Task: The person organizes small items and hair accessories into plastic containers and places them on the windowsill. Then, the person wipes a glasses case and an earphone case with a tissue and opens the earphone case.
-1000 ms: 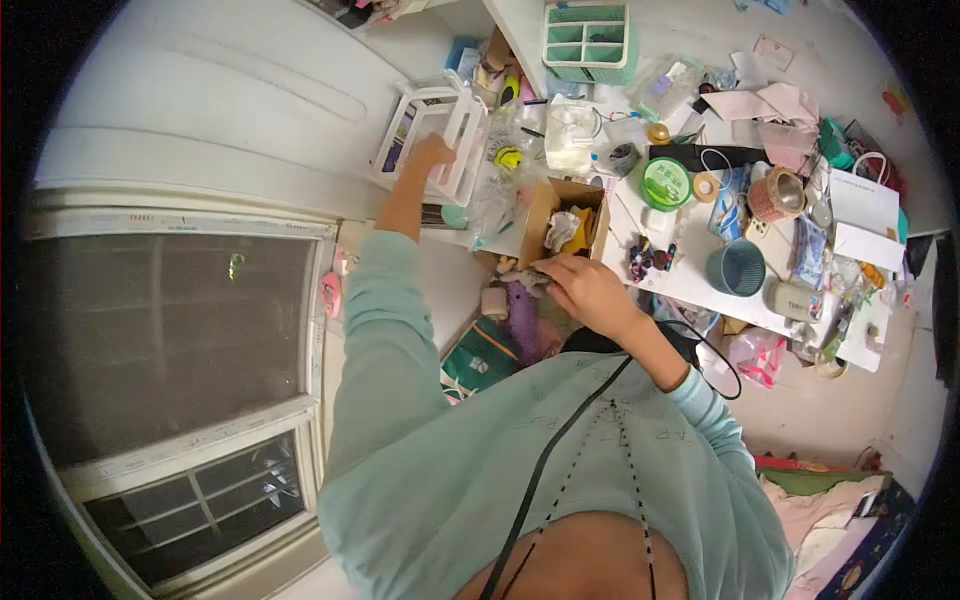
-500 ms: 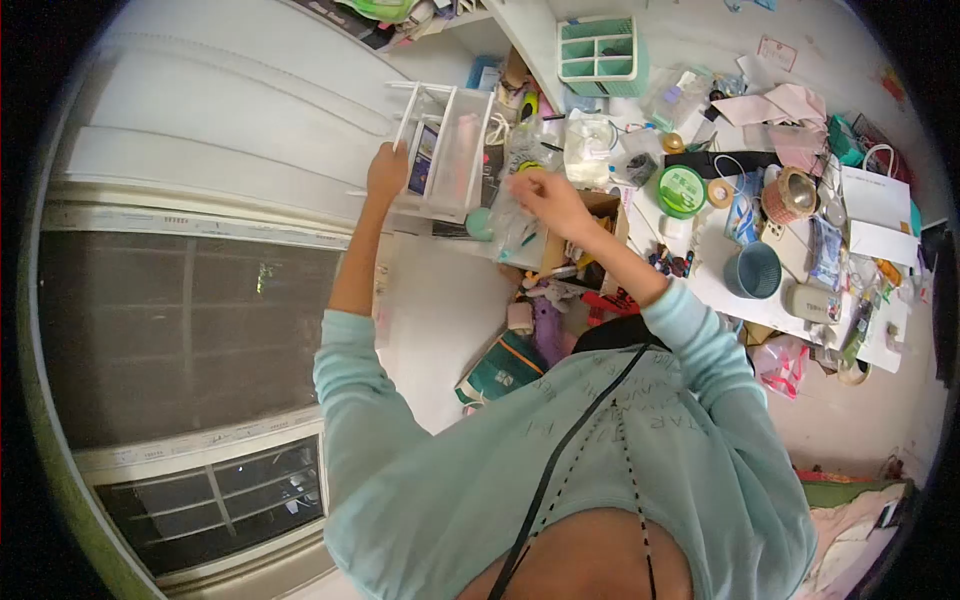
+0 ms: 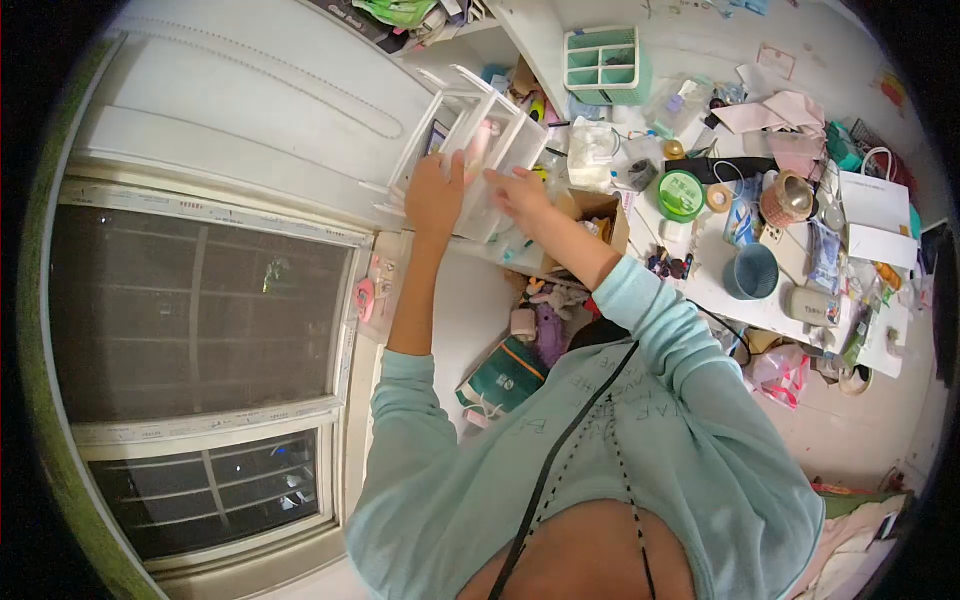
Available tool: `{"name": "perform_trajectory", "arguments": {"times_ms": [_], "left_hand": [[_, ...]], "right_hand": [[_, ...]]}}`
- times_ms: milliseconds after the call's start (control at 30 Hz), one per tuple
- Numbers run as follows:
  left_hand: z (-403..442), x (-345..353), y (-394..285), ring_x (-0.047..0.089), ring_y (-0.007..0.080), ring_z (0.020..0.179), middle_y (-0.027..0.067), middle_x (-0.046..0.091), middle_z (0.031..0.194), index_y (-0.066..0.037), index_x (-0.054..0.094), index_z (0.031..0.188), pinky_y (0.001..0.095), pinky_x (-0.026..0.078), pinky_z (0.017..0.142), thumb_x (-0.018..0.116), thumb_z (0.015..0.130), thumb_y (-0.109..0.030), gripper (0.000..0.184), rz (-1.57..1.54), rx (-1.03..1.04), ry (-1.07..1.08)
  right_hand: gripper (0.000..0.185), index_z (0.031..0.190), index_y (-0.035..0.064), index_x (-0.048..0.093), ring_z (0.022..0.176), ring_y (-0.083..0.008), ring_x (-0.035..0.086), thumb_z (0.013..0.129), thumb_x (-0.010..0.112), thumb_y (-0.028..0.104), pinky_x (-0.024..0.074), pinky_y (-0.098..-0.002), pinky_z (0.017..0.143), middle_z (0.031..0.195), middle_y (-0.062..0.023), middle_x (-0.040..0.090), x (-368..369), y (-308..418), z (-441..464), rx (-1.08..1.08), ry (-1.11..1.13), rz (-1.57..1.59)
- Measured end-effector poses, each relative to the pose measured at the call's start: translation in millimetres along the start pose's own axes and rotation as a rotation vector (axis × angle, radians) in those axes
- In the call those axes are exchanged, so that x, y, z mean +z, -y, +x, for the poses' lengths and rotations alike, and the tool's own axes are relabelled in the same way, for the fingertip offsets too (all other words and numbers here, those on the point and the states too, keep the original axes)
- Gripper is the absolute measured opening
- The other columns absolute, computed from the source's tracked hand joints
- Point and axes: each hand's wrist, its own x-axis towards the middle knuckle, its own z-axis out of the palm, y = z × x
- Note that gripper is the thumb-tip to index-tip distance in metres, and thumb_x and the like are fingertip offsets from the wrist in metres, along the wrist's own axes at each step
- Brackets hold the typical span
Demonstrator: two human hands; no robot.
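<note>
A white-framed storage unit (image 3: pixel 405 150) with clear plastic drawers stands by the window wall. One clear drawer (image 3: pixel 525 140) juts out to the right, with something pink (image 3: pixel 480 140) inside. My left hand (image 3: pixel 435 195) is closed on the near edge of the unit's frame, its fingertips close to the drawer. At the drawer's near side, my right hand (image 3: pixel 518 198) has its fingers bent against the plastic wall. Both hands hide part of that edge. Clear plastic wrapping (image 3: pixel 512 243) lies below the right hand.
An open cardboard box (image 3: pixel 600 215) stands to the right of the unit. Beyond it, a cluttered white desk holds a round green container (image 3: pixel 680 193), a blue-grey cup (image 3: pixel 752 271) and a mint organizer (image 3: pixel 605 65). On the floor are a green bag (image 3: pixel 503 375) and a purple toy (image 3: pixel 549 335).
My left hand has moved right along the unit. My right hand has left the plastic wrapping and come to the drawer, which now sticks out farther right.
</note>
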Motion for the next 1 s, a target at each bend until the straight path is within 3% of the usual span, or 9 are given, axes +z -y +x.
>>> {"name": "perform_trajectory", "arguments": {"times_ms": [100,200,300,500,600,700,1000], "left_hand": [[-12.0,-4.3,-10.9,0.055,0.0318,0.067,0.0120,0.056,0.080,-0.004,0.054,0.078,0.0396,0.043,0.057,0.046,0.079,-0.040,0.036,0.056,0.129,-0.081],[-16.7,-5.8,-10.8,0.055,0.0307,0.062,0.0106,0.055,0.076,-0.005,0.053,0.076,0.0383,0.043,0.052,0.048,0.078,-0.040,0.035,0.091,0.205,-0.146],[-10.9,-0.2,7.2,0.055,0.0300,0.060,0.0102,0.055,0.073,-0.006,0.053,0.076,0.0382,0.043,0.050,0.049,0.078,-0.040,0.034,0.094,0.233,-0.229],[3.2,-0.2,22.1,0.055,0.0299,0.060,0.0102,0.054,0.071,-0.007,0.054,0.076,0.0381,0.043,0.049,0.047,0.079,-0.040,0.033,0.165,0.192,-0.245],[11.4,8.5,25.6,0.056,0.0302,0.059,0.0103,0.055,0.070,-0.008,0.054,0.076,0.0378,0.044,0.049,0.045,0.080,-0.041,0.035,0.220,0.204,-0.203],[17.3,17.9,27.7,0.056,0.0305,0.057,0.0106,0.055,0.068,-0.008,0.053,0.075,0.0379,0.045,0.048,0.043,0.081,-0.042,0.036,0.261,0.163,-0.113],[23.3,18.0,16.7,0.057,0.0309,0.057,0.0125,0.058,0.070,-0.006,0.052,0.070,0.0378,0.046,0.048,0.043,0.082,-0.039,0.036,0.221,0.211,-0.084]], "right_hand": [[0.046,0.087,0.0122,0.035,0.075,-0.0159,0.042,0.063,0.073,0.019,0.0422,-0.0296,0.062,0.082,-0.0035,0.041,-8.8,-8.5,7.8,0.169,0.008,0.092],[0.049,0.088,0.0132,0.034,0.056,-0.0123,0.040,0.061,0.074,0.019,0.0428,-0.0275,0.052,0.072,-0.0026,0.043,-11.5,-13.6,9.8,0.201,-0.004,0.050],[0.049,0.086,0.0131,0.033,0.064,-0.0143,0.043,0.060,0.074,0.020,0.0396,-0.0286,0.050,0.076,-0.0026,0.041,-4.3,-10.2,-0.8,0.167,-0.026,0.013],[0.050,0.087,0.0110,0.033,0.047,-0.0115,0.040,0.058,0.074,0.020,0.0339,-0.0245,0.041,0.061,-0.0014,0.042,15.1,-19.5,-4.3,-0.004,-0.121,-0.169],[0.055,0.092,0.0029,0.039,0.068,-0.0231,0.052,0.054,0.074,0.025,0.0436,-0.0340,0.060,0.076,-0.0117,0.051,20.1,-33.2,14.2,-0.091,-0.308,-0.323],[0.057,0.096,-0.0010,0.041,0.082,-0.0273,0.052,0.055,0.072,0.024,0.0422,-0.0334,0.073,0.088,-0.0164,0.052,12.4,-29.7,14.6,-0.083,-0.264,-0.336],[0.055,0.099,-0.0048,0.042,0.085,-0.0253,0.053,0.059,0.069,0.021,0.0431,-0.0318,0.073,0.095,-0.0178,0.053,4.4,-17.8,-0.4,-0.037,-0.248,-0.214]]}}
